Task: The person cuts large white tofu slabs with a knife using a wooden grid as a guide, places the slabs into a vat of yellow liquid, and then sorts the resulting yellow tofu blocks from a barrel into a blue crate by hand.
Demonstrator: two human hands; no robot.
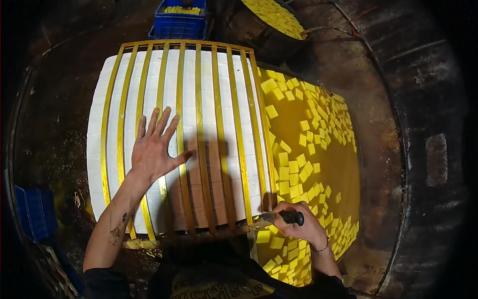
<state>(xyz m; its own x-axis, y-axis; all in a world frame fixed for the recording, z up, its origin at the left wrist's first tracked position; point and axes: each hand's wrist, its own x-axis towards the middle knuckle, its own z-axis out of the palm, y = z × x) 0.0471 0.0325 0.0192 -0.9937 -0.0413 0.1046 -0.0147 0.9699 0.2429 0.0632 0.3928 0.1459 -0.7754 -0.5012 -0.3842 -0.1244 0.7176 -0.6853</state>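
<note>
A broad white slab [97,149] that looks like tofu, marked with faint cut lines into small squares, lies under a yellow slatted wooden frame [199,99]. My left hand [155,149] is spread over the slats and the slab left of the middle, fingers pointing away from me. At the frame's near right corner my right hand [301,226] is closed round the black handle of a knife [293,217]. Its short blade points left, close to the frame's near bar. Most of the blade is hard to make out. A dark shadow covers the slab's near middle.
Right of the slab, a vat of yellow-brown liquid [328,167] holds many yellow blocks [294,172]. Another round vat [274,17] of yellow pieces stands at the far right. Blue crates [179,25] are at the back, and a blue crate [35,212] is at the left.
</note>
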